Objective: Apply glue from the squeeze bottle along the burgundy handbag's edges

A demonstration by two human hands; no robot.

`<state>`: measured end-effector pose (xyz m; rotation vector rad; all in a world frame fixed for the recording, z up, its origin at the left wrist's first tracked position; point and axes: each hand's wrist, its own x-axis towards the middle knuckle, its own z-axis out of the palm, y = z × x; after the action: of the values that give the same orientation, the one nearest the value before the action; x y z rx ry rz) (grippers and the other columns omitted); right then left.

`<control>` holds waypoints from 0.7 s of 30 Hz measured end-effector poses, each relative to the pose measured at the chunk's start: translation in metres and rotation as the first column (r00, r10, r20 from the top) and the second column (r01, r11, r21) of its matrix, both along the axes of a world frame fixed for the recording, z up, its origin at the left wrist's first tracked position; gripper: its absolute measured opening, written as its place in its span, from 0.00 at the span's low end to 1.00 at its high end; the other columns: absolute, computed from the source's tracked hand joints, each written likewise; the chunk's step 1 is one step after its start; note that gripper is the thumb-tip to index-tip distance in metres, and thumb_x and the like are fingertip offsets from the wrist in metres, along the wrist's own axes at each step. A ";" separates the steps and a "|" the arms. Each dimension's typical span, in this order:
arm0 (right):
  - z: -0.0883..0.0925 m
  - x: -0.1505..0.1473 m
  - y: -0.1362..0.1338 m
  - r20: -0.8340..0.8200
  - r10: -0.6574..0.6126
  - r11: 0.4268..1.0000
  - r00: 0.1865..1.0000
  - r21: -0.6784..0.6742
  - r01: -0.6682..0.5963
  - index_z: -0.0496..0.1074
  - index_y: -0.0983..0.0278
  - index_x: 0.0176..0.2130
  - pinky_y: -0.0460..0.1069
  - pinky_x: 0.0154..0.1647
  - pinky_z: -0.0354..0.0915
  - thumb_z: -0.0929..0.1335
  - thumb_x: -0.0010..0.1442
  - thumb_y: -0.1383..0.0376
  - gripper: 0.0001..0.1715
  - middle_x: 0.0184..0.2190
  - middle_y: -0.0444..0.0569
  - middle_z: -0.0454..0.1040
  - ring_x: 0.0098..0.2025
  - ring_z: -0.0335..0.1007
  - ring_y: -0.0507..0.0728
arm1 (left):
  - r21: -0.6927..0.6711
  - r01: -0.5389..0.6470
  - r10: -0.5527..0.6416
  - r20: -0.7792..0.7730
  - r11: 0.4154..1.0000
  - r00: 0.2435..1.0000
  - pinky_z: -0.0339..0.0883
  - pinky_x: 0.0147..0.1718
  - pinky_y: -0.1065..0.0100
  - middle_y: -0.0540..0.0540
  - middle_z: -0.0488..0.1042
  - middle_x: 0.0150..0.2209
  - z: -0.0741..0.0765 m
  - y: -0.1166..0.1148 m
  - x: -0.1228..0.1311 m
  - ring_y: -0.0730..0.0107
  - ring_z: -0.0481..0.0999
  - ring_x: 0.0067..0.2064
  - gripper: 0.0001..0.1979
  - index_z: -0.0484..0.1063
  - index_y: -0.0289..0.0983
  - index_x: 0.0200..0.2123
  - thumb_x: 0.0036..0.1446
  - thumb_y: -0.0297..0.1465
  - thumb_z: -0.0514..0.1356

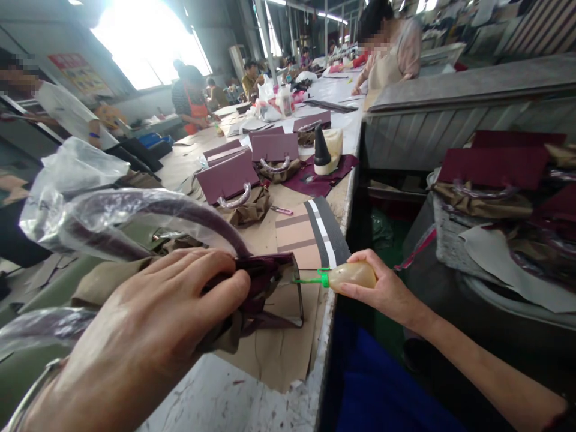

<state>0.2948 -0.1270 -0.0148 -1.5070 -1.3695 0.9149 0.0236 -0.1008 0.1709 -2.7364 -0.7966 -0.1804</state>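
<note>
while your left hand (153,312) clasps the dark maroon bag with plastic-wrapped curved handles (257,303) at the near end of the worn whitish table (216,390), your right hand (382,285) wraps round the translucent amber squeeze bottle with a green nozzle (353,276), just right of the bag. your left fingers lie over the bag's top, the thumb close beside them; your right grip is narrow, closed on the bottle's body. the nozzle's thin tip points left into the bag's open end; whether it touches the rim, you cannot tell from here.

by judgement, you are partway through this bag: its right end gapes, so that edge seems the unfinished part, and any fluid already laid there is too small to see. farther off, several mauve bags with upright flaps (228,176) stand on the table, out of your hands; whether they are done cannot be told. the flat striped tan-and-grey panel (297,234) lies just beyond your bottle, with the slim pink cutter (282,210) near its far left.
</note>
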 end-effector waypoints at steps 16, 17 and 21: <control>0.004 0.002 -0.009 0.005 0.108 0.993 0.994 -0.043 -0.107 0.62 0.59 0.40 0.47 0.29 0.64 0.72 0.48 0.49 0.26 0.32 0.42 0.65 0.30 0.64 0.53 | 0.023 -0.044 0.044 0.023 0.999 0.999 0.72 0.30 0.59 0.45 0.74 0.41 -0.009 -0.027 -0.016 0.56 0.73 0.42 0.19 0.69 0.51 0.42 0.55 0.27 0.45; 0.004 0.002 -0.009 0.002 0.109 0.993 0.994 -0.041 -0.109 0.62 0.59 0.40 0.47 0.29 0.64 0.72 0.48 0.49 0.26 0.32 0.42 0.65 0.30 0.64 0.53 | 0.033 -0.046 0.046 0.017 0.998 0.999 0.72 0.30 0.59 0.45 0.74 0.41 -0.009 -0.027 -0.016 0.56 0.73 0.42 0.19 0.69 0.51 0.42 0.55 0.27 0.45; 0.007 -0.001 -0.005 -0.022 0.042 0.999 0.999 0.003 -0.042 0.62 0.60 0.40 0.46 0.27 0.62 0.72 0.47 0.49 0.28 0.32 0.43 0.65 0.30 0.63 0.53 | 0.017 -0.064 0.064 -0.006 0.998 0.998 0.72 0.29 0.60 0.44 0.74 0.40 -0.009 -0.030 -0.017 0.56 0.74 0.40 0.19 0.72 0.50 0.39 0.54 0.26 0.45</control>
<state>0.2938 -0.1322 -0.0073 -1.4670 -1.3903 0.9536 0.0070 -0.1306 0.1618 -2.6907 -0.8751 -0.1638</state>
